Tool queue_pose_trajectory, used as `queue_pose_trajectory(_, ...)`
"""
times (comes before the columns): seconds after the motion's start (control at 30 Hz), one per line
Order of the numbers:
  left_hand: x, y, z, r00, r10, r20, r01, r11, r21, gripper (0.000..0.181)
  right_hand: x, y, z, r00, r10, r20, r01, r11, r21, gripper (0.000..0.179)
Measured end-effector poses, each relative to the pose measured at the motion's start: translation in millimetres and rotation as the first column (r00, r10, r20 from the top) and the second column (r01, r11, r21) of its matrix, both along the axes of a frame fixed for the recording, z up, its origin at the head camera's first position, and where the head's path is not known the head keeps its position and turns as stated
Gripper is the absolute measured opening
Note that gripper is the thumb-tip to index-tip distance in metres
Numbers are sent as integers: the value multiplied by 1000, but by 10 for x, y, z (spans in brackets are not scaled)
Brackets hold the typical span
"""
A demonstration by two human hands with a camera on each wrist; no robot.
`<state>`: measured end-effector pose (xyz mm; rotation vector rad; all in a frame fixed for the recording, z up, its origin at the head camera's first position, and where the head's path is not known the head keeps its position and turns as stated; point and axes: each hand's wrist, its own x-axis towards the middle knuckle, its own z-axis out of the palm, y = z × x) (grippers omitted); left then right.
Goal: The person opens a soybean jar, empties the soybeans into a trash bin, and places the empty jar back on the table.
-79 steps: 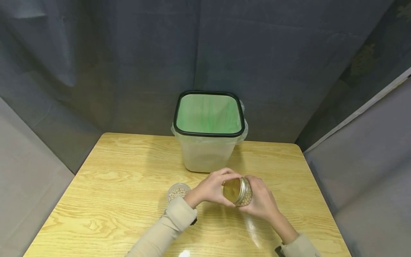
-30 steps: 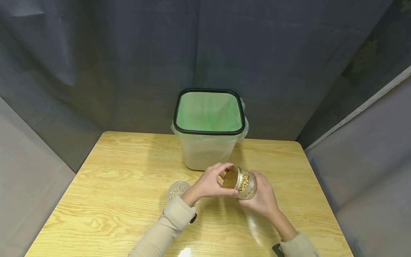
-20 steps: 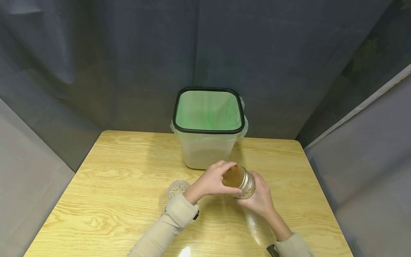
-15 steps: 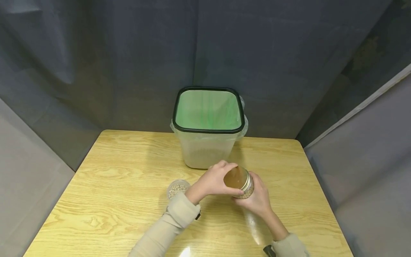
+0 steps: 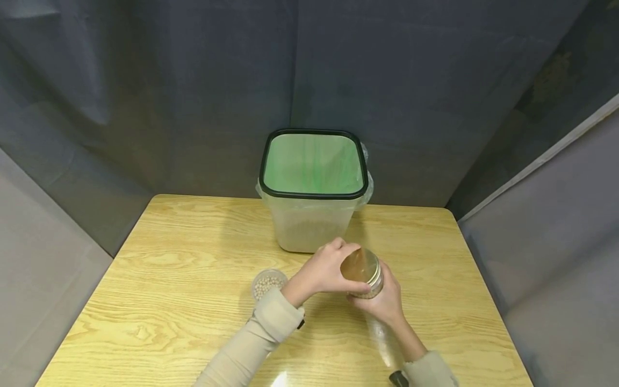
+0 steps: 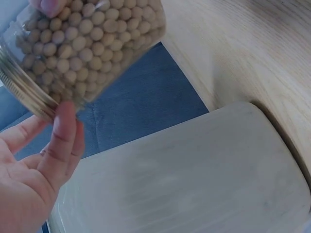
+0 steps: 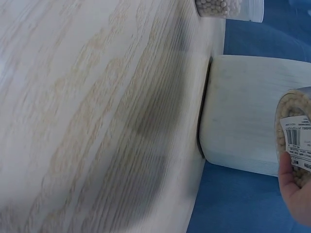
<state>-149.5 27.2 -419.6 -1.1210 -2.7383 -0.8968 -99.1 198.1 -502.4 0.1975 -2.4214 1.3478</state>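
Observation:
In the head view, a clear jar with a gold lid [image 5: 360, 267] is held tilted above the table, the lid facing up and left. My left hand [image 5: 331, 271] grips the lid, thumb and fingers on opposite sides of its edge. My right hand [image 5: 387, 301] grips the jar's body from the right. The left wrist view shows the jar [image 6: 92, 46] full of round beige beans or beads, the left fingertips touching the lid's ridged edge. A barcode label [image 7: 297, 138] sits on its bottom in the right wrist view, beside the right thumb.
A second clear container [image 5: 267, 284] with similar pale balls stands on the wooden table [image 5: 145, 301], partly behind my left forearm. Beyond the hands stands a pale bin [image 5: 313, 228] with a black rim, a green-looking inside and a bag liner. Dark curtains hang behind.
The jar has tipped so its lid turns more towards the head camera, and less of its side shows than a second ago. Both hands stay on it; the right forearm has shifted left.

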Motion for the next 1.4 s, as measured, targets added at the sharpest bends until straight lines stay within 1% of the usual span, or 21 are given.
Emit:
queue_pose_trajectory(0.07,2,-5,8,1000,-3,11,3,1000,10,66,1,-3,-14,1000,2,-14,-2,1000,-11,93)
queue_pose_trajectory(0.13,-1,-16,14,999,-6,35,5,999,42,67,0,-3,-25,1000,7,-27,-8,1000,-18,93)
queue_pose_trajectory(0.23,-14,-44,0,995,-18,99,6,993,117,70,0,3,-38,999,18,-38,-19,1000,-24,94)
queue_pose_trajectory(0.37,-44,-83,-38,983,-50,177,10,975,220,72,1,10,-38,999,16,-43,-17,999,-35,94)
queue_pose_trajectory(0.47,-66,-106,-68,971,-81,224,12,955,295,69,1,8,-23,999,6,-37,-8,999,-44,94)
queue_pose_trajectory(0.53,-76,-120,-90,961,-104,257,9,938,346,66,6,-1,2,1000,5,-27,-7,999,-53,96)
queue_pose_trajectory(0.57,-79,-127,-100,953,-118,280,4,927,375,64,12,-7,20,1000,6,-22,-7,998,-58,96)
queue_pose_trajectory(0.6,-82,-136,-110,945,-131,298,1,917,400,63,20,-16,45,1000,8,-19,-10,998,-65,96)
queue_pose_trajectory(0.7,-91,-165,-142,923,-168,347,-14,885,465,58,80,-69,193,1000,9,-22,-10,998,-62,94)
queue_pose_trajectory(0.83,-99,-214,-174,903,-207,377,-27,848,529,55,152,-122,363,1000,11,-15,-12,997,-74,91)
queue_pose_trajectory(0.93,-106,-247,-195,895,-232,382,-26,827,562,53,164,-122,392,1000,14,-10,-14,996,-93,91)
queue_pose_trajectory(1.0,-114,-267,-213,885,-243,397,-34,817,576,52,169,-115,405,1000,13,-17,-15,996,-91,91)
queue_pose_trajectory(1.13,-113,-303,-223,870,-246,428,-56,812,580,51,177,-84,407,999,15,-31,-18,995,-103,90)
queue_pose_trajectory(1.17,-99,-316,-198,868,-246,431,-58,812,581,50,180,-74,408,999,14,-37,-18,994,-107,90)
queue_pose_trajectory(1.3,-32,-367,-82,871,-240,428,-53,821,569,50,194,-26,418,998,16,-67,-24,993,-117,91)
queue_pose_trajectory(1.37,0,-387,-38,879,-228,420,-51,829,557,50,205,3,428,997,16,-79,-25,993,-118,91)
queue_pose_trajectory(1.4,-3,-390,-67,879,-218,424,-58,834,549,50,212,18,434,996,17,-83,-27,993,-118,91)
